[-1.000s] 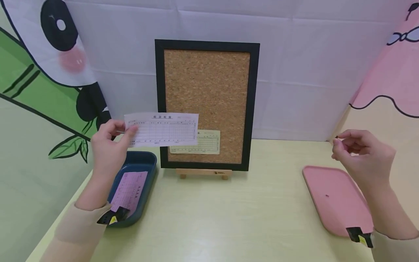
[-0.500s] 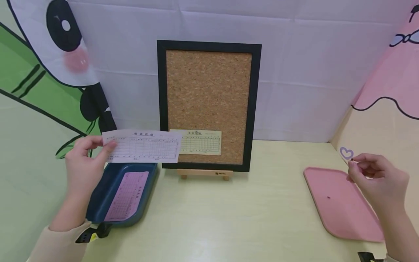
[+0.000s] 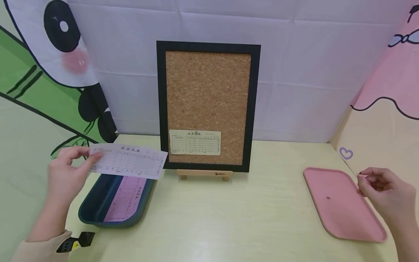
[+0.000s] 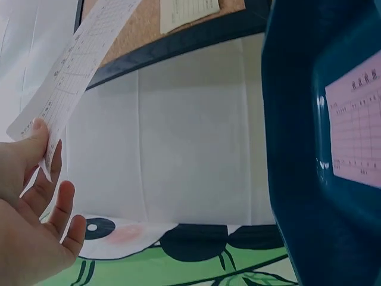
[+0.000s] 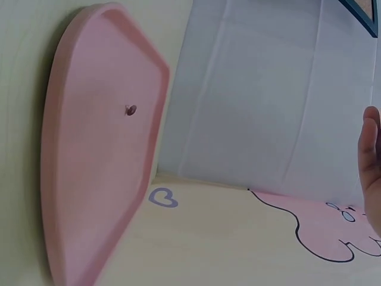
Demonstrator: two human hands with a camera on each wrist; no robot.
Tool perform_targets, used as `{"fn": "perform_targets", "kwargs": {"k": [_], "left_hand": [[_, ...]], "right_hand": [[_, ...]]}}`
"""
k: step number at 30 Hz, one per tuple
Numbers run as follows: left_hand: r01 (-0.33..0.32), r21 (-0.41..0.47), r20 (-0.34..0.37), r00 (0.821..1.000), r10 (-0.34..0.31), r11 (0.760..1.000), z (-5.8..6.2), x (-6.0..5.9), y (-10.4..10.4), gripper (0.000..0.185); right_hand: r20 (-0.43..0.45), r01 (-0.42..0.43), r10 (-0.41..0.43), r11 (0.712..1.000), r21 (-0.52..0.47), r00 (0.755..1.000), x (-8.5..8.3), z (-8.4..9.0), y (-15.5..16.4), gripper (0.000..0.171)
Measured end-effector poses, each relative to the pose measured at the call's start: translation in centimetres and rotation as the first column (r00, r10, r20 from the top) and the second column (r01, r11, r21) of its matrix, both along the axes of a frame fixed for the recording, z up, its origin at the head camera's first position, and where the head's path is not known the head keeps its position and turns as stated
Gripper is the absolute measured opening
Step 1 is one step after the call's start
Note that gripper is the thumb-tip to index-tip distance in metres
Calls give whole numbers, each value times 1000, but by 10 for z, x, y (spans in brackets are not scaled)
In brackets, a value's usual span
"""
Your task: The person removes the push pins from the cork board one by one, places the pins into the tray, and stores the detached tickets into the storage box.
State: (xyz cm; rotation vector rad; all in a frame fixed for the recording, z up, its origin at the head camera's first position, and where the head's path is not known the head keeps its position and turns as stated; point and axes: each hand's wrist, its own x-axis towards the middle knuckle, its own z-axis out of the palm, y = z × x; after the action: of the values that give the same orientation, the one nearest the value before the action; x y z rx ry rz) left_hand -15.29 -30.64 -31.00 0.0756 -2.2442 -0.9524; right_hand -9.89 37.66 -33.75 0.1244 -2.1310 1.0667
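My left hand [image 3: 86, 154] pinches the left end of a white form slip [image 3: 127, 161] and holds it just above a dark blue tray [image 3: 95, 214]. A pink slip [image 3: 126, 198] lies in that tray. In the left wrist view my thumb presses the white slip [image 4: 77, 65] beside the blue tray [image 4: 297, 149]. My right hand [image 3: 360, 177] pinches a small pin [image 3: 358, 174] above the right edge of a pink tray [image 3: 347, 218]. One more pin [image 3: 328, 198] lies on that tray, seen also as a pin [image 5: 131, 110] in the right wrist view.
A black-framed cork board [image 3: 207, 94] stands on a small wooden stand [image 3: 203, 173] at the back centre, with a yellow slip [image 3: 195, 142] fixed to its lower left. Cloth walls close in the back and both sides of the pale table [image 3: 229, 218].
My left hand has carried the white slip down and to the left, away from the board, to above the blue tray. My right hand has dropped toward the pink tray with the pin.
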Motion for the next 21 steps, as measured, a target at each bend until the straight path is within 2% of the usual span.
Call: {"fn": "perform_targets", "kwargs": {"k": [4,7,15,21], "left_hand": [[23,-69,21,1000,-21,997,-2,1,-11,20],[30,-107,42,999,-26,994,-3,0,-19,22],[72,-217,118,992,-47,974,-7,-1,-38,18],[131,-271,229,971,-69,954,-15,-4,-51,20]], "right_hand": [[53,34,-34,999,-4,998,0,-5,8,22],[77,25,-26,1000,14,997,1,-10,14,23],[104,-70,64,996,54,993,-5,-27,31,27],[175,-133,121,989,60,977,-9,-39,42,32]]}}
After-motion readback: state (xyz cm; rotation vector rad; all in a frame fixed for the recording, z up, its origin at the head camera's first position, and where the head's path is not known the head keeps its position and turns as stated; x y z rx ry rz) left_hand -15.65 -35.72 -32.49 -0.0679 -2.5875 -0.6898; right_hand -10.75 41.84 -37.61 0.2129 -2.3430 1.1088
